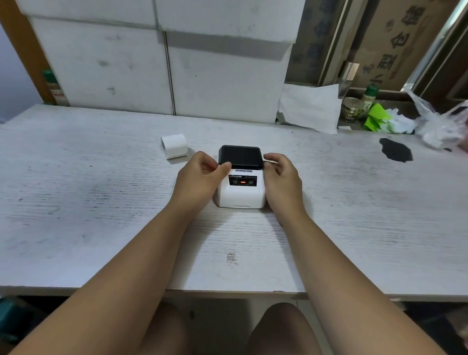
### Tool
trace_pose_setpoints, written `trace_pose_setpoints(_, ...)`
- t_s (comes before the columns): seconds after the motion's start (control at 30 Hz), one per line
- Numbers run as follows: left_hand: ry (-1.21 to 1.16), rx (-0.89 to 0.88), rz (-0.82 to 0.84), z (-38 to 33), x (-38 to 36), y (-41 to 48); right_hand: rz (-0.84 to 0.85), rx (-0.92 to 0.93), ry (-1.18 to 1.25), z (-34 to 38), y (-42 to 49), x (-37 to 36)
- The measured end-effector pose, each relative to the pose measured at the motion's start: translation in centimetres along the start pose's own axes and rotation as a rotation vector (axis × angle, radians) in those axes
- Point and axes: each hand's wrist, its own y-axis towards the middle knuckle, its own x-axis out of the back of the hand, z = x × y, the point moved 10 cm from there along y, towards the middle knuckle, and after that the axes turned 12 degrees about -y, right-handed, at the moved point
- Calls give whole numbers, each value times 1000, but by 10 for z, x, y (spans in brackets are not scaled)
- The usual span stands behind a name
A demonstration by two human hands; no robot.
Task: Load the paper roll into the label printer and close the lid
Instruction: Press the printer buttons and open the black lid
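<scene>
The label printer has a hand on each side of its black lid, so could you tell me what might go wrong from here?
1. The paper roll lies apart on the table, its loose end trailing; it could unwind further when picked up.
2. Both hands, left hand and right hand, pinch the lid edges; the light label printer may lift or slide.
3. The dark spill could stain the paper.

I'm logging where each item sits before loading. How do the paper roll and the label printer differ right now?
The paper roll is all white; the label printer is white with a black lid. The paper roll lies untouched, apart from both hands; the label printer sits between the left hand and right hand, fingers at its lid. The paper roll looks smaller. Both rest on the table.
</scene>
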Motion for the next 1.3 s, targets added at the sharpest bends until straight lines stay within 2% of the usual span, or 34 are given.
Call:
trace_pose_setpoints(0.23,-108,9,28,0,-1,4,-16,22,43,1,3,1)
trace_pose_setpoints(0.67,-163,-43,34,-3,-3,0,50,43,92,5,0,-3)
trace_pose_setpoints(1.03,-254,-118,55,-7,-5,2,-101,33,236,2,3,15)
trace_pose_setpoints(1.3,-271,-110,168,-11,-18,-1,86,117,103,12,2,-9)
